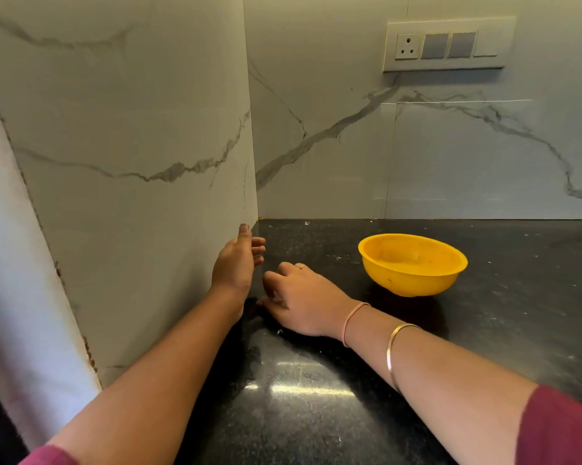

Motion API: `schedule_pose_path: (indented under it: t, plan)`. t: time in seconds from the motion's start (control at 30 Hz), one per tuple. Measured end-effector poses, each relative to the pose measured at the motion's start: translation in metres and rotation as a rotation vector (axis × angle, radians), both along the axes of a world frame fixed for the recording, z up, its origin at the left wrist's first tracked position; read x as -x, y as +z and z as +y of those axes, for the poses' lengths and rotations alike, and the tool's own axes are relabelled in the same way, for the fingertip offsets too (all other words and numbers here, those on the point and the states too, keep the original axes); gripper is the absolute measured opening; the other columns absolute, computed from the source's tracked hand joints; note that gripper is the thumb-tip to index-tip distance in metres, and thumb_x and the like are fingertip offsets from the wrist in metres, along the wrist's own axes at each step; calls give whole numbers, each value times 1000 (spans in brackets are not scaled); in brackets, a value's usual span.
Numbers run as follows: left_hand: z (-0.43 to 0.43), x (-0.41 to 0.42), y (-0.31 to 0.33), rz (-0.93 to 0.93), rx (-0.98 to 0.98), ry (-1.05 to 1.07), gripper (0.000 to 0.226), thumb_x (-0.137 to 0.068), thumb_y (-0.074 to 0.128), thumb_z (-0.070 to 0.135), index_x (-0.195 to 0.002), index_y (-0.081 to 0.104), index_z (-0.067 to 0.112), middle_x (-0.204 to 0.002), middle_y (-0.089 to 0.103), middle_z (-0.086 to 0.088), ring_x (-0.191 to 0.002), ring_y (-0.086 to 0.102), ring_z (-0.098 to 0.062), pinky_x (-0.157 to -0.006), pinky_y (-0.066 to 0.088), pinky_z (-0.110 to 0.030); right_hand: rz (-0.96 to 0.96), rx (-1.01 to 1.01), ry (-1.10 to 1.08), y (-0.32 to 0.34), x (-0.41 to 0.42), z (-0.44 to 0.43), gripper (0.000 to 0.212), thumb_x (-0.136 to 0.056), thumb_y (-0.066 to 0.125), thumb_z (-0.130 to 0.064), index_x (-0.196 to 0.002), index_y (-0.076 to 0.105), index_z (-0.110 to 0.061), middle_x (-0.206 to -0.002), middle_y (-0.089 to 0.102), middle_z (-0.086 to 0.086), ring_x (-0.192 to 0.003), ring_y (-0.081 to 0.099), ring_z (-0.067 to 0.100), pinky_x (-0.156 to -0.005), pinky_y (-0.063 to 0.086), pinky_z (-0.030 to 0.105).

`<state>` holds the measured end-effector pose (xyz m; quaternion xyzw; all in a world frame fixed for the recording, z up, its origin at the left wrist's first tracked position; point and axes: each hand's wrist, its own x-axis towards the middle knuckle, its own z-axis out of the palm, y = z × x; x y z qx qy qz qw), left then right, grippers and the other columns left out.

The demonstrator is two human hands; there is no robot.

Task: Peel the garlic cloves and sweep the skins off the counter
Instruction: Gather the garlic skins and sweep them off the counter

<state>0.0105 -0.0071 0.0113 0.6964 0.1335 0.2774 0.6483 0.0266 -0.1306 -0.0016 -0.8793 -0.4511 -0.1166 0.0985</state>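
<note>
Garlic skins (305, 223) show only as pale flecks on the black counter (316, 380), mostly behind the yellow bowl (413, 276); pale shapes inside the bowl are too blurred to name. Left of the bowl the right hand (303, 300) lies palm-down on the counter, fingers bent under, and whether they hold anything cannot be told. Further left of the bowl the left hand (239, 260) is raised close beside the marble side wall (132, 129), fingers loose, holding nothing. In front of the bowl the counter runs on to the frame's lower edge
</note>
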Motion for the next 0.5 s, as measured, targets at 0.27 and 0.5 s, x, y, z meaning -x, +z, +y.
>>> schedule_pose_path:
  t: [0.27,0.5]
  plan:
    - [-4,4,3,6,1,-28,47,-100,26,46,-86,61,17,-91,62,-1,-83,57,-13,-77,44,-31,-51,-1,-127,8,0,-1,27,-97,36,-34,-86,49,-13,-82,58,8,-76,57,28,-63,44,33]
    - [-5,8,5,25,-6,-14,48,-100,25,46,-85,61,19,-94,63,-1,-87,57,-15,-83,45,-35,24,-206,-220,5,-8,-3,38,-98,39,-37,-70,51,-15,-69,55,2,-70,56,22,-64,45,31]
